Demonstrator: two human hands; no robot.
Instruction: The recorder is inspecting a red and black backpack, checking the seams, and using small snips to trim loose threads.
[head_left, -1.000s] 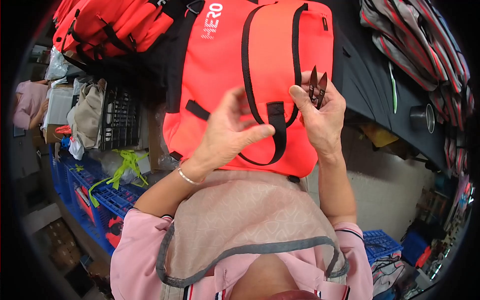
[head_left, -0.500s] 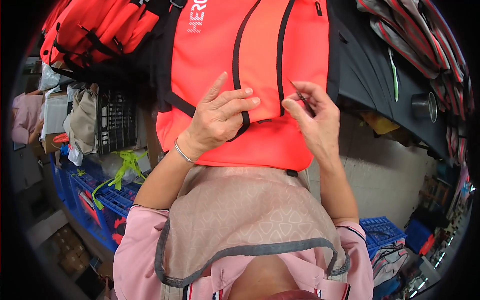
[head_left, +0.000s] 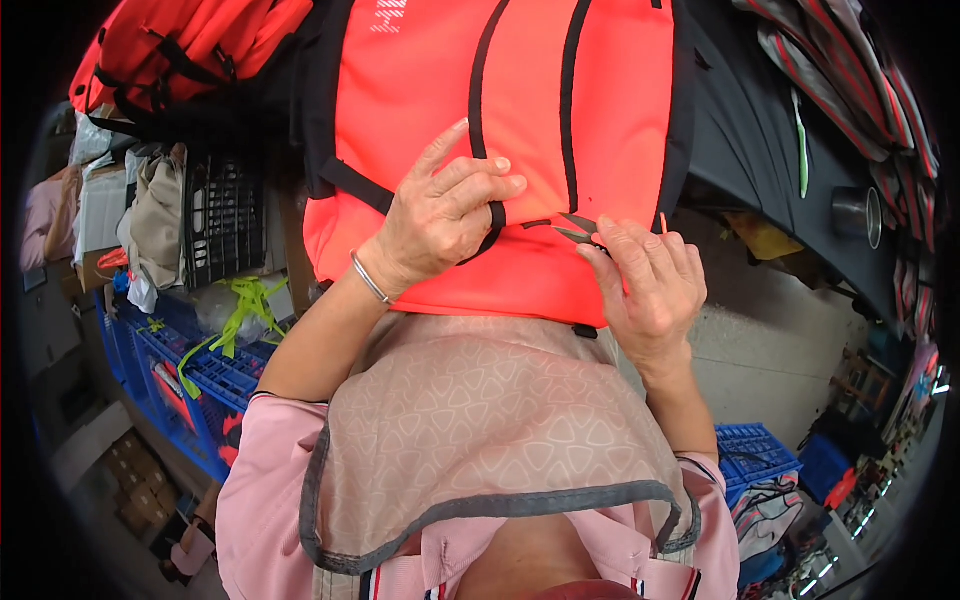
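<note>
A bright orange-red backpack (head_left: pixel 400 110) with black trim lies in front of me, its near end against my lap. My left hand (head_left: pixel 440 210) bends over its lower part, beside a black strip. One finger points up and away while the others curl onto the fabric at a fold; the thumb is hidden beneath. In my right hand (head_left: pixel 650 275) is a pair of small thread snips (head_left: pixel 577 228), mostly covered by the fingers. Their parted blade tips point left, close to the fold and a short dark slit in the fabric. A metal bangle (head_left: pixel 372 280) circles my left wrist.
More red backpacks (head_left: pixel 190 50) are piled at far left. Blue plastic crates (head_left: pixel 215 375) stand below a black crate (head_left: pixel 225 215). On the dark table (head_left: pixel 745 130) at right are a green-white stick-like tool (head_left: pixel 801 145) and a metal cup (head_left: pixel 853 217). Grey-red striped bags (head_left: pixel 835 85) hang alongside.
My right hand has come down and turned, bringing the snips to the fabric fold with blades now apart. The backpack sits slightly higher in view. My left hand stays nearly where it was.
</note>
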